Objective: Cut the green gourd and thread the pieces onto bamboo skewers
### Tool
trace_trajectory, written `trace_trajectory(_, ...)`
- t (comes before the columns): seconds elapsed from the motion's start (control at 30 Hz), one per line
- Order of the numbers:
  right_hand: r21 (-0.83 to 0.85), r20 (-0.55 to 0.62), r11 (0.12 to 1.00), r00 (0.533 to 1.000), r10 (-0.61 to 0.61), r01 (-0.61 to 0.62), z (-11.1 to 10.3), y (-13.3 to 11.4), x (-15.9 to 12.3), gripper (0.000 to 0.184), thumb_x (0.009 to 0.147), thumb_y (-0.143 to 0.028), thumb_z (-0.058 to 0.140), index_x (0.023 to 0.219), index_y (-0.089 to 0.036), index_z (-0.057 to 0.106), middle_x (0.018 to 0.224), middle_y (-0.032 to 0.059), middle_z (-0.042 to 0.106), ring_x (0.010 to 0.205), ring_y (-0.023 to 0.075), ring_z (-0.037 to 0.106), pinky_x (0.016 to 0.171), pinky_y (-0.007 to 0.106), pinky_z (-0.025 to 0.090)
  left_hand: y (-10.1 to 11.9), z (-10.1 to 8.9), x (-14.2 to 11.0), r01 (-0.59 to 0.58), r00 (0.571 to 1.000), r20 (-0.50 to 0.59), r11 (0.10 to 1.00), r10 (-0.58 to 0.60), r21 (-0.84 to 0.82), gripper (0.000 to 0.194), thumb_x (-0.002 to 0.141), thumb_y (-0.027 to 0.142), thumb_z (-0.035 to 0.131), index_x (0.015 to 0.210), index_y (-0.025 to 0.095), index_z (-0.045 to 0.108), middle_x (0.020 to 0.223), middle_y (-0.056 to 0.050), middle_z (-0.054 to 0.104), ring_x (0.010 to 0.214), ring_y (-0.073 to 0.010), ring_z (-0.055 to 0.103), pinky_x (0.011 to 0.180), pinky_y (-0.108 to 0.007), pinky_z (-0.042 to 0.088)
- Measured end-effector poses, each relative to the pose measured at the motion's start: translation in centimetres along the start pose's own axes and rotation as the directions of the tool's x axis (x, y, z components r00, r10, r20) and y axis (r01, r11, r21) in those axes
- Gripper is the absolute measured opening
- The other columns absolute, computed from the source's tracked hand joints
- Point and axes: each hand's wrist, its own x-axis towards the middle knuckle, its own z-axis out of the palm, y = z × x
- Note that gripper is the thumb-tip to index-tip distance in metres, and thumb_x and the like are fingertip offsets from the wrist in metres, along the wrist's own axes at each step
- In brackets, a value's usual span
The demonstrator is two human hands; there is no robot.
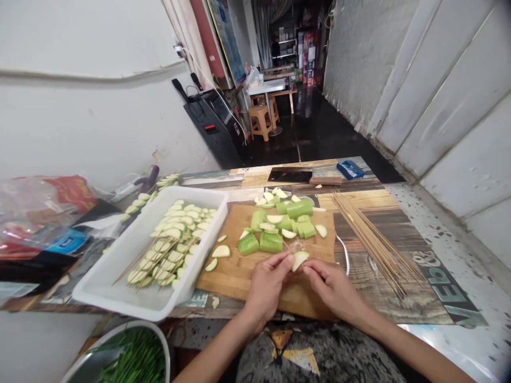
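Note:
My left hand (272, 277) is closed, its thumb and fingertips pinching a pale green-edged zucchini slice (300, 260) above the cutting board (235, 271). My right hand (328, 281) is closed too, fingertips pinched together at the slice's right side; whatever thin thing lies between them is too small to make out. Just beyond my hands, cut zucchini pieces (271, 242) and loose slices (221, 251) are spread over the board. To the left, a white plastic tub (202, 199) holds zucchini slices threaded on skewers (167, 260). A bundle of bamboo skewers (371, 239) lies at the right.
A cleaver (290, 174) with a wooden handle and a blue box (350, 169) lie along the table's far edge. Below the tub stands a metal bowl of green leafy stalks (133, 356). Plastic bags (43, 213) crowd the left side. Beyond are stools (260, 121) and a small table (266, 86).

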Motion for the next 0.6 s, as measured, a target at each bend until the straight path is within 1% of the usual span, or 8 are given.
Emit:
trace_trajectory(0.07,0.046,-0.055,0.999,0.998,0.029,-0.026,-0.5,0.7,-0.4,0.025,0.088,-0.028,0.04,0.087,-0.017,0.062,0.079,0.0024,0.065,0.073,0.0155,0.058,0.067,0.025,0.043,1.1,-0.9,0.5,-0.12,0.989,-0.066,0.972,0.136,0.2,0.026,0.068,0.026,0.067,0.092,0.016,0.068,0.087,-0.007,0.068,0.081,-0.0167,0.06,0.081,-0.026,0.043)
trace_trajectory(0.13,0.069,-0.091,0.996,0.994,0.064,-0.058,-0.8,1.1,-0.7,0.025,0.087,-0.03,0.041,0.086,-0.017,0.062,0.075,0.0018,0.065,0.07,0.0157,0.058,0.063,0.024,0.043,2.6,-1.9,1.6,-0.283,0.923,-0.138,0.876,0.36,0.39,0.023,0.064,0.02,0.07,0.087,0.019,0.069,0.095,-0.005,0.067,0.097,-0.0185,0.055,0.091,-0.024,0.036)
trace_trajectory(0.17,0.079,-0.093,0.994,0.993,0.079,-0.072,-0.9,1.3,-0.8,0.025,0.086,-0.031,0.042,0.085,-0.017,0.062,0.072,0.0011,0.064,0.068,0.0156,0.058,0.06,0.024,0.043,3.3,-2.3,2.4,-0.336,0.893,-0.127,0.826,0.433,0.452,0.027,0.06,0.016,0.072,0.086,0.021,0.069,0.099,-0.005,0.065,0.106,-0.02,0.05,0.094,-0.024,0.032)
trace_trajectory(0.23,0.1,-0.088,0.991,0.991,0.099,-0.09,-0.8,1.6,-1.0,0.025,0.086,-0.033,0.042,0.086,-0.018,0.063,0.064,-0.0004,0.061,0.064,0.0155,0.058,0.056,0.023,0.042,4.5,-2.8,4.1,-0.39,0.837,-0.145,0.761,0.527,0.519,0.029,0.055,0.01,0.074,0.08,0.021,0.068,0.094,-0.006,0.064,0.114,-0.0232,0.043,0.096,-0.024,0.029)
trace_trajectory(0.3,0.116,-0.084,0.988,0.99,0.113,-0.103,-0.6,1.9,-1.1,0.026,0.087,-0.033,0.041,0.089,-0.018,0.063,0.057,-0.0018,0.057,0.062,0.0157,0.057,0.054,0.023,0.042,5.2,-2.8,5.7,-0.363,0.81,-0.165,0.703,0.563,0.612,0.021,0.054,0.008,0.074,0.072,0.017,0.066,0.083,-0.008,0.063,0.113,-0.0265,0.043,0.094,-0.026,0.029)
trace_trajectory(0.43,0.116,-0.097,0.988,0.988,0.116,-0.105,-0.4,2.3,-1.2,0.027,0.087,-0.034,0.041,0.089,-0.018,0.063,0.059,-0.0014,0.056,0.064,0.0163,0.057,0.057,0.024,0.043,5.6,-2.2,7.1,-0.294,0.824,-0.108,0.583,0.556,0.758,0.022,0.048,0.012,0.078,0.064,0.015,0.064,0.069,-0.007,0.059,0.104,-0.0309,0.047,0.092,-0.031,0.029)
trace_trajectory(0.53,0.125,-0.139,0.988,0.984,0.109,-0.092,-0.7,2.2,-1.0,0.027,0.086,-0.034,0.042,0.085,-0.017,0.063,0.069,0.001,0.061,0.066,0.0158,0.057,0.06,0.025,0.043,5.5,-1.3,5.8,-0.322,0.808,-0.05,0.512,0.587,0.797,0.028,0.047,0.02,0.08,0.072,0.016,0.067,0.075,-0.007,0.059,0.099,-0.0294,0.048,0.092,-0.032,0.029)
trace_trajectory(0.6,0.157,-0.164,0.982,0.978,0.131,-0.105,-0.8,1.7,-0.8,0.027,0.086,-0.035,0.042,0.085,-0.016,0.061,0.062,-0.0002,0.058,0.058,0.014,0.054,0.054,0.023,0.041,5.1,-0.2,4.0,-0.327,0.843,-0.02,0.541,0.538,0.775,0.025,0.055,0.025,0.076,0.077,0.018,0.068,0.081,-0.007,0.061,0.089,-0.0243,0.051,0.087,-0.03,0.033)
